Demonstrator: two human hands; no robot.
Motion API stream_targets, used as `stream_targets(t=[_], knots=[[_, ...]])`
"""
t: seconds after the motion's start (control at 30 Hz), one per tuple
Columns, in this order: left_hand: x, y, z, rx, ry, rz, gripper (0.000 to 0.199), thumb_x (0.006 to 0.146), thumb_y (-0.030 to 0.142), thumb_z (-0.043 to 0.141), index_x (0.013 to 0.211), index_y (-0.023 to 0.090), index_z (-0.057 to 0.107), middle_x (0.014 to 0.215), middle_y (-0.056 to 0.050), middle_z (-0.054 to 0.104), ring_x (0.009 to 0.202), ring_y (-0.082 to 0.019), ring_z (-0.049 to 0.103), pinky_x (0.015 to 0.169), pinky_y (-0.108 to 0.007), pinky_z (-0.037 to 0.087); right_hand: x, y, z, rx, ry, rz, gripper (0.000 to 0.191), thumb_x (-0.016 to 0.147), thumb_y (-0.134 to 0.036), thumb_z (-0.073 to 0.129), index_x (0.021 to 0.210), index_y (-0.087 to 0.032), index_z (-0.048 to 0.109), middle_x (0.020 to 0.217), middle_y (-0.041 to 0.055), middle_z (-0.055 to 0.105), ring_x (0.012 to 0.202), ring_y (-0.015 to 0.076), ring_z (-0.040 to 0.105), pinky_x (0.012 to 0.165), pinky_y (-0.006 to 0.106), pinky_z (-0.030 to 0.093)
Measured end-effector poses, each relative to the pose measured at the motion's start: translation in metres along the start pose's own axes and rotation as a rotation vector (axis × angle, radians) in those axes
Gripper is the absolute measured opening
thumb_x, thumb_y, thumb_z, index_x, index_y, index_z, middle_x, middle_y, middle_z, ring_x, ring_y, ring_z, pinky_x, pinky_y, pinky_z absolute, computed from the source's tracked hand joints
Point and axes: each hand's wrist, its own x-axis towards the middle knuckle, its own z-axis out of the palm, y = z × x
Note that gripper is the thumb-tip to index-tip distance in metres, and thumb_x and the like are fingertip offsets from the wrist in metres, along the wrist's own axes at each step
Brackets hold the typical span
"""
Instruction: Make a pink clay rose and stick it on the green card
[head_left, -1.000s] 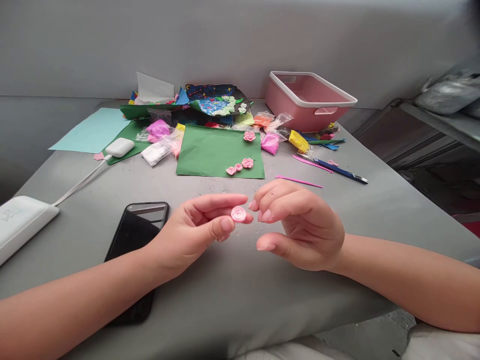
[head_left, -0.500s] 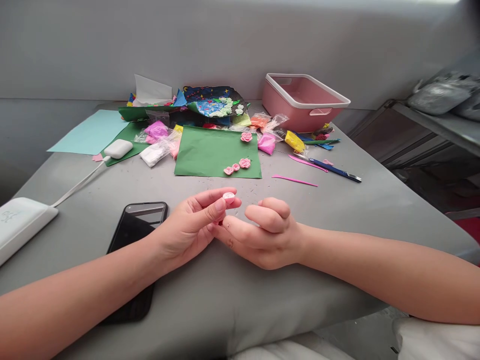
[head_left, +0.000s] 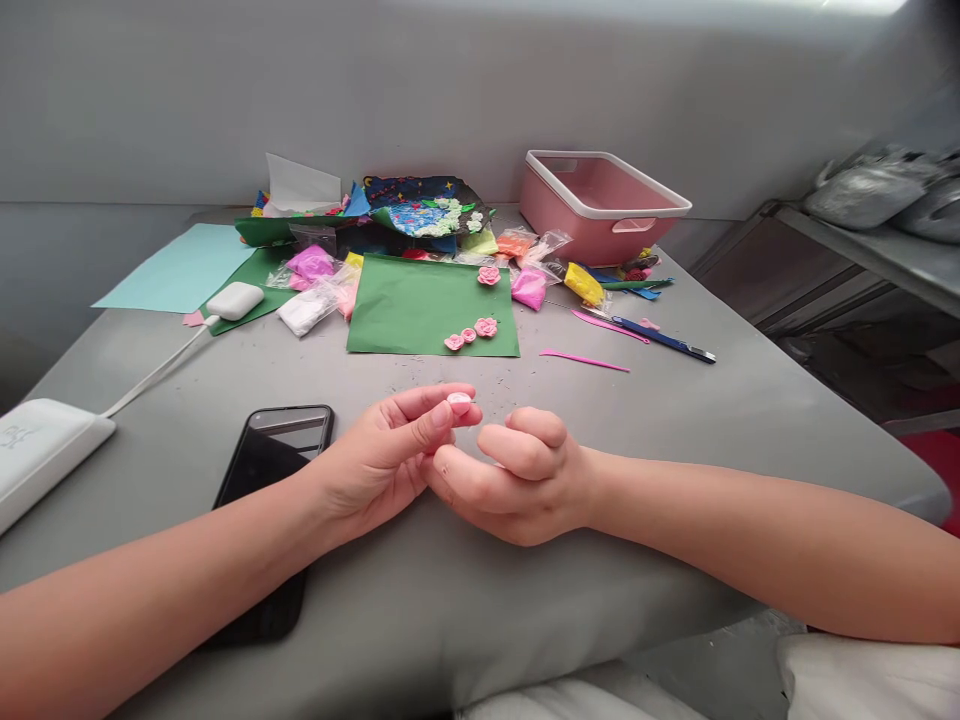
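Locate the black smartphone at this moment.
In the head view, the black smartphone lies on the gray table left of center, partly hidden by the left forearm, with the white power bank to its left.

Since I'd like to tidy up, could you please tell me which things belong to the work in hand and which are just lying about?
Likely part of the work:
small pink piece, held in the left hand
pink flowers on the green sheet
pink tools, probably

Probably just lying about:
phone
white case
larger white device
light blue sheet
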Motion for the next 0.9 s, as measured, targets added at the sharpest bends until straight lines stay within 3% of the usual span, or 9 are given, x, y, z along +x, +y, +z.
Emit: stream_targets(t=[0.1, 0.17, 0.3, 0.4, 0.47, 0.6, 0.8, 0.9], knots=[[-0.001, 0.0, -0.001, -0.009, -0.016, 0.004, 0.026, 0.059, 0.026, 0.094, 0.08, 0.017, 0.08, 0.073, 0.001, 0.074, 0.058, -0.005, 0.062, 0.055, -0.014, 0.052, 0.007, 0.0, 0.0, -0.155, 0.156, -0.096, 0.017, 0.087, -0.01, 0.06, 0.081, -0.025, 0.065, 0.094, -0.0107, 0.072, 0.084, 0.009, 0.061, 0.063, 0.026, 0.048], [0.0, 0.0, -0.002, -0.021, -0.018, 0.028, 0.028, 0.059, 0.025, 0.095, 0.081, 0.016, 0.08, 0.073, 0.001, 0.073, 0.058, -0.005, 0.062, 0.055, -0.013, 0.052, 0.012, 0.0, -0.001, -0.14, 0.241, -0.098, 0.02, 0.088, -0.011, 0.059, 0.076, -0.024, 0.067, 0.088, -0.0089, 0.072, 0.079, 0.0098, 0.056, 0.061, 0.026, 0.047], [0.004, 0.0, -0.005, -0.049, 0.028, 0.151, 0.023, 0.066, 0.024, 0.091, 0.083, 0.016, 0.079, 0.076, 0.002, 0.073, 0.052, -0.001, 0.053, 0.054, -0.012, 0.05, 0.016, 0.003, -0.007, 0.169, 0.334, -0.146, 0.021, 0.09, -0.013, 0.054, 0.076, -0.02, 0.068, 0.082, 0.0005, 0.069, 0.078, 0.0141, 0.057, 0.063, 0.027, 0.052], [0.006, 0.001, -0.007, -0.023, 0.037, 0.18, 0.022, 0.068, 0.026, 0.09, 0.084, 0.016, 0.079, 0.077, 0.002, 0.073, 0.053, -0.001, 0.051, 0.055, -0.012, 0.05, 0.013, 0.007, -0.016, 0.384, 0.286, -0.107, 0.016, 0.092, -0.01, 0.052, 0.088, -0.011, 0.067, 0.08, 0.0097, 0.069, 0.082, 0.0182, 0.063, 0.075, 0.03, 0.061], [0.005, 0.001, -0.008, 0.013, 0.019, 0.181, 0.024, 0.067, 0.028, 0.091, 0.086, 0.017, 0.08, 0.075, 0.002, 0.072, 0.055, -0.002, 0.05, 0.057, -0.013, 0.05, 0.011, 0.009, -0.024, 0.504, 0.238, 0.02, 0.02, 0.094, -0.007, 0.046, 0.098, -0.006, 0.066, 0.084, 0.0136, 0.069, 0.088, 0.0196, 0.066, 0.079, 0.032, 0.062], [0.005, -0.001, -0.009, 0.062, -0.023, 0.197, 0.027, 0.065, 0.029, 0.092, 0.088, 0.02, 0.082, 0.074, 0.001, 0.071, 0.06, -0.003, 0.052, 0.058, -0.013, 0.049, 0.011, 0.009, -0.036, 0.683, 0.304, 0.431, 0.024, 0.097, -0.008, 0.049, 0.111, -0.018, 0.064, 0.093, 0.0086, 0.072, 0.088, 0.0156, 0.07, 0.076, 0.03, 0.063], [0.005, -0.002, -0.012, 0.098, -0.11, 0.201, 0.024, 0.066, 0.029, 0.091, 0.089, 0.025, 0.083, 0.072, 0.003, 0.067, 0.062, -0.003, 0.052, 0.061, -0.013, 0.048, 0.021, 0.012, -0.044, 0.946, 0.512, 0.911, 0.011, 0.093, -0.025, 0.066, 0.098, -0.027, 0.075, 0.083, 0.0004, 0.069, 0.074, 0.0114, 0.067, 0.064, 0.027, 0.063], [0.005, -0.003, -0.013, 0.109, -0.176, 0.209, 0.02, 0.071, 0.03, 0.088, 0.09, 0.027, 0.083, 0.073, 0.003, 0.067, 0.063, -0.003, 0.051, 0.061, -0.012, 0.047, 0.025, 0.019, -0.045, 1.189, 0.517, 1.142, 0.018, 0.085, -0.041, 0.074, 0.086, -0.024, 0.077, 0.07, -0.0017, 0.065, 0.063, 0.0086, 0.063, 0.056, 0.023, 0.061]])
